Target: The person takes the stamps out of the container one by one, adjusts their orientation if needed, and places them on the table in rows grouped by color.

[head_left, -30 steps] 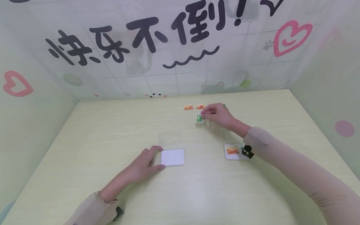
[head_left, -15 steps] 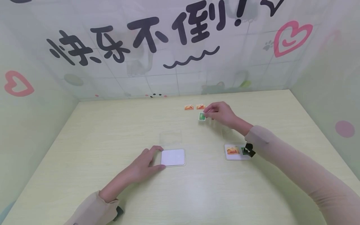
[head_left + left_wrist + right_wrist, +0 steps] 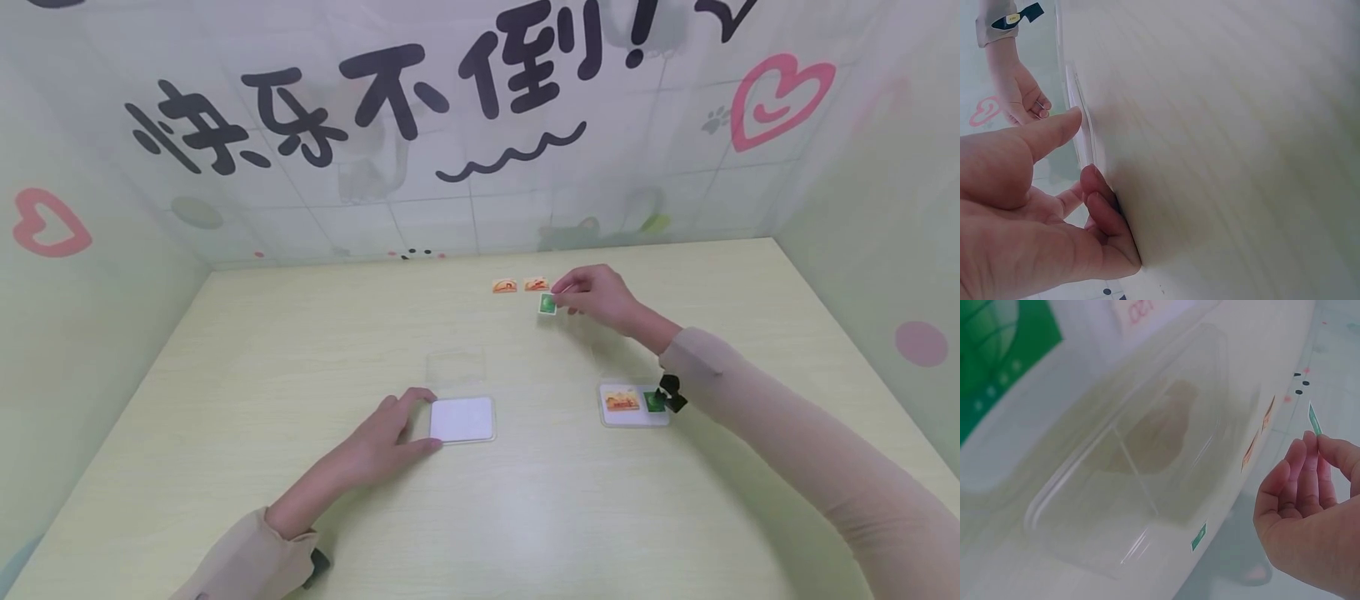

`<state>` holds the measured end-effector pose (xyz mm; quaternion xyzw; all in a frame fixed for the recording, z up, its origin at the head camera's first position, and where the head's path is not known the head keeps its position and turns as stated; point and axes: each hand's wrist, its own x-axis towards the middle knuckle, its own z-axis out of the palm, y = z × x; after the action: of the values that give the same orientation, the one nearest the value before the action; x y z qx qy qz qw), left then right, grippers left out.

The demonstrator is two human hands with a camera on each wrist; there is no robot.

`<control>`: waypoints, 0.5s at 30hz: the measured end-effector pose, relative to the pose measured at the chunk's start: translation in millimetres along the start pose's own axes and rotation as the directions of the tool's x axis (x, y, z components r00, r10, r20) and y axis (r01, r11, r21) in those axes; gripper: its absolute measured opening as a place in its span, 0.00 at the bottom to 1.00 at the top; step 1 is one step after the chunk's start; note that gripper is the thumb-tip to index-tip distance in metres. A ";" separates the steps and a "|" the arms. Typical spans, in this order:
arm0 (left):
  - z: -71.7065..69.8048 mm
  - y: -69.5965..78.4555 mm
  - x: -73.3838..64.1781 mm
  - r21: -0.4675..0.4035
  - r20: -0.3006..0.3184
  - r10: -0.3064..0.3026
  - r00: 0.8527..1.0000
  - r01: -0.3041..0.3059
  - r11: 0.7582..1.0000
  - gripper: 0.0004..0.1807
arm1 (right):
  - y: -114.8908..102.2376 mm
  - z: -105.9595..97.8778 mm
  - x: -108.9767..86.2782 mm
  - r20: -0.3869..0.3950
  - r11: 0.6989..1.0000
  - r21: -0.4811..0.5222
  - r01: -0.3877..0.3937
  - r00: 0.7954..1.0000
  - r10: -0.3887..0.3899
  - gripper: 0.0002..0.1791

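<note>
My right hand [image 3: 600, 297] pinches a small green stamp [image 3: 547, 304] with a white border, held above the far part of the table. The right wrist view shows this stamp [image 3: 1314, 419] edge-on between thumb and fingertips. My left hand [image 3: 382, 439] holds a clear plastic case with a white card [image 3: 461, 420] in it, thumb and forefinger at its left corners. Two orange stamps [image 3: 505, 286] lie side by side at the back. Another green stamp [image 3: 1199, 537] lies on the table in the right wrist view; my right hand hides it in the head view.
At the right lies a second case with a white card [image 3: 632, 419], an orange stamp [image 3: 622, 401] and a green stamp [image 3: 654, 402]. Its clear lid [image 3: 1125, 450] lies open behind it. Another clear lid [image 3: 456, 364] is behind the left case. Printed curtains surround the table [image 3: 300, 350].
My right hand has moved a little to the right and towards the back, carrying the green stamp. The left hand stays on its case.
</note>
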<state>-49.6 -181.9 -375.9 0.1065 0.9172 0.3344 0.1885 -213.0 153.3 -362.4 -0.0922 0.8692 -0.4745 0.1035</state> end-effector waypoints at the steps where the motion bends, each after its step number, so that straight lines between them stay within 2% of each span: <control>1: 0.0 0.1 0.0 0.000 0.001 0.001 1.000 -0.001 1.000 0.31 | 0.2 -0.9 0.4 0.000 1.000 -0.002 -0.004 1.000 0.004 0.11; 15: -0.6 1.0 0.0 0.003 0.004 0.002 1.000 -0.002 1.000 0.30 | 5.7 -14.2 4.7 -0.002 0.999 -0.030 -0.013 1.000 0.013 0.12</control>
<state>-49.7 -181.5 -374.8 0.1082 0.9173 0.3330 0.1896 -221.7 166.6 -360.1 -0.0878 0.8769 -0.4610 0.1045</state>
